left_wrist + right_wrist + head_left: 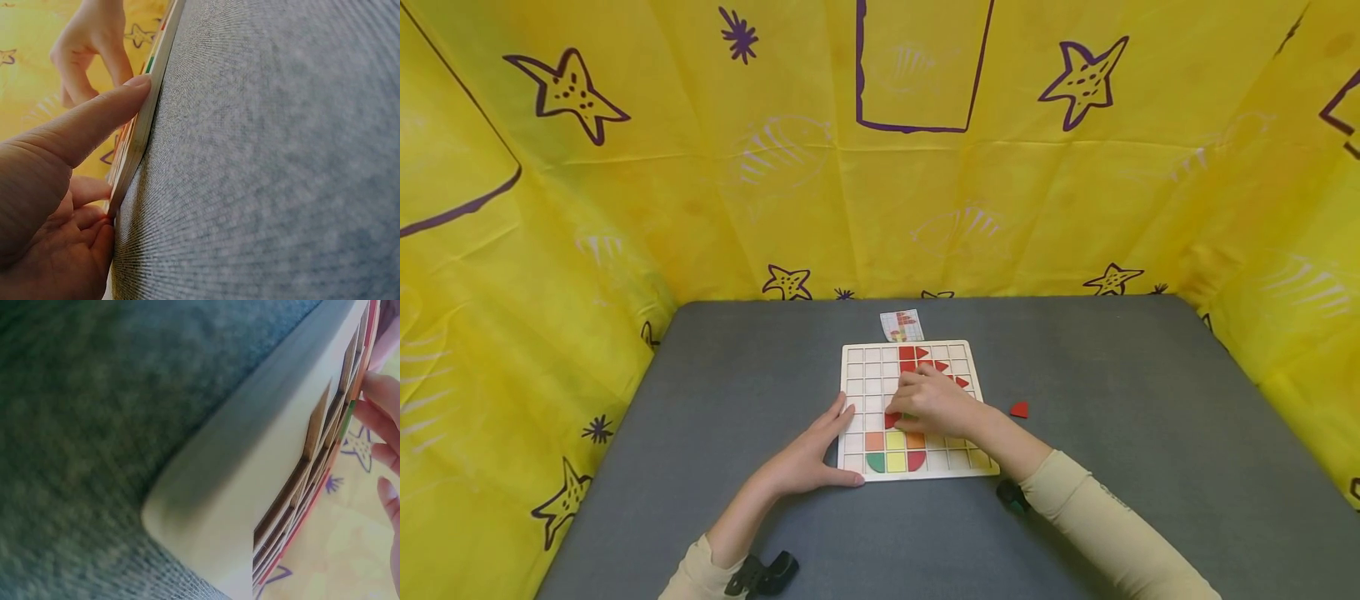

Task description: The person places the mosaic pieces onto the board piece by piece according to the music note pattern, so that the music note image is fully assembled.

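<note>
A pale square grid board (854,362) lies on the grey table and carries flat coloured pieces: red triangles and squares, yellow squares, and a green rounded piece (876,462). At its near left corner is my left hand (808,454), thumb along the front edge and extended fingers against the left side. My right hand (936,404) reaches over the board, with thumb and index finger close together at a small green piece (347,422). Beside these fingertips sits a red piece (892,421) in the grid. The palm and wrist hide several cells.
A small pattern card (902,324) lies just behind the board. One loose red piece (1019,410) is on the table (1097,375) to the right. Yellow printed cloth (700,192) hangs around the back and sides.
</note>
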A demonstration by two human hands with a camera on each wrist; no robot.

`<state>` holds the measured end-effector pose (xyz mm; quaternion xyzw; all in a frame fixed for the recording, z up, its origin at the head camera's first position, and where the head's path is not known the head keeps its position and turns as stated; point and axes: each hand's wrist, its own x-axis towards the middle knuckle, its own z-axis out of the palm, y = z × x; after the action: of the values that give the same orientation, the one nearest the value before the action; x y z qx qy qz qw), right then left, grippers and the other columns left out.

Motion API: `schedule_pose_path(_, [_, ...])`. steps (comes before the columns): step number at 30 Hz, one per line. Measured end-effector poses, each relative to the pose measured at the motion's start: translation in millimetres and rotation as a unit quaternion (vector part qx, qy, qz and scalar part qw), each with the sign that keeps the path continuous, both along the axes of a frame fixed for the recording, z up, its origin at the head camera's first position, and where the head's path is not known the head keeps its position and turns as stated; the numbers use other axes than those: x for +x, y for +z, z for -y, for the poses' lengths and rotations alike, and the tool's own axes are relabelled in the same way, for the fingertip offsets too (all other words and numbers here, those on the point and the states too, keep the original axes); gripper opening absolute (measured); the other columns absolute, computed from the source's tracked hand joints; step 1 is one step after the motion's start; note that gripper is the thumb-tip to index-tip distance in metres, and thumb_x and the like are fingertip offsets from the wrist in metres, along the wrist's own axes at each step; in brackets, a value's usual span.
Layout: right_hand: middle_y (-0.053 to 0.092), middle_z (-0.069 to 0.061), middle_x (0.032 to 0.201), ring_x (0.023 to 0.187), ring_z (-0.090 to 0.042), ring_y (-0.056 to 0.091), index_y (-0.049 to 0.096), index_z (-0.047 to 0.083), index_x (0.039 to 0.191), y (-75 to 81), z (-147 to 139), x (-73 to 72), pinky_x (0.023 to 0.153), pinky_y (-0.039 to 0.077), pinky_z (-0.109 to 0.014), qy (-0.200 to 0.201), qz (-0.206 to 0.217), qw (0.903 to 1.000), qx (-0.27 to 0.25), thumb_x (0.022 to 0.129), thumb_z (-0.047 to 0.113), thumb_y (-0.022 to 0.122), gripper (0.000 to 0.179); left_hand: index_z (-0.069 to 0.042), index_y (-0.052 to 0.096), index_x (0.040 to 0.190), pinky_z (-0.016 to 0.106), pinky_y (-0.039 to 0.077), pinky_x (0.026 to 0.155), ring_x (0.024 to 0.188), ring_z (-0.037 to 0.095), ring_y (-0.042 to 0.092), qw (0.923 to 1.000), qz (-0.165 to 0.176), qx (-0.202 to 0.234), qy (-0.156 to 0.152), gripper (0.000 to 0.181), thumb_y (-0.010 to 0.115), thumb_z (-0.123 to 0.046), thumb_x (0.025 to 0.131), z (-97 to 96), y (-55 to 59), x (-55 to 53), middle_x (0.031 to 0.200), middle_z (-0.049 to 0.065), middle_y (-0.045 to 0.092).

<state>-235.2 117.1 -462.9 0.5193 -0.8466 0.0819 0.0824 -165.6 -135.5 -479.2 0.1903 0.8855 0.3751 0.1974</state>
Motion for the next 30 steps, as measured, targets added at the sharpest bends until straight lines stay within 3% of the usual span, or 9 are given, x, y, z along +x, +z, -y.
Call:
schedule_pose_path(13, [0.071,0.012,0.09,0.085,-0.01,0.053,0.075,0.022,0.101,0.7,-0.9,-0.6,0.078,0.036,-0.029,0.021,-0.015,0.9997,0.002,0.083,0.03,0.073,0.02,-0.01,0.022,0.151,0.056,0.023,0.11,0.146,0.032,0.011,1.0,-0.005,0.006,-0.004,0.105,0.081,-0.042,0.071,0.3,1.1,0.6,0.161,0.008,0.002])
schedule_pose_path(22, [0.068,0.014,0.08,0.08,-0.009,0.051,0.075,0.022,0.094,2.5,2.7,-2.0,0.073,0.034,-0.028,0.07,-0.081,0.9942,0.004,0.084,0.027,0.071,0.011,-0.009,0.022,0.151,0.055,0.023,0.111,0.146,0.032,0.011,0.9999,-0.011,0.003,-0.007,0.105,0.081,-0.043,0.071,0.8,-0.3,-0.2,0.161,0.009,0.002])
schedule_pose_path(26, [0.069,0.015,0.08,0.078,-0.009,0.051,0.076,0.022,0.093,1.6,1.5,-1.6,0.073,0.034,-0.028,0.058,-0.058,0.9965,-0.014,0.083,0.025,0.071,0.011,-0.009,0.021,0.151,0.055,0.022,0.111,0.146,0.032,0.01,0.9999,-0.01,0.004,-0.008,0.105,0.081,-0.043,0.072,0.9,0.0,-0.5,0.161,0.009,0.001])
schedule_pose_path(30, [0.07,0.015,0.082,0.076,-0.007,0.05,0.077,0.023,0.093,0.8,-0.9,-1.4,0.071,0.034,-0.026,0.028,0.002,0.9978,-0.06,0.084,0.021,0.07,0.011,-0.008,0.02,0.151,0.055,0.021,0.111,0.146,0.032,0.009,0.9999,-0.008,0.005,-0.011,0.105,0.081,-0.042,0.072,1.0,0.9,-0.5,0.161,0.009,0.0])
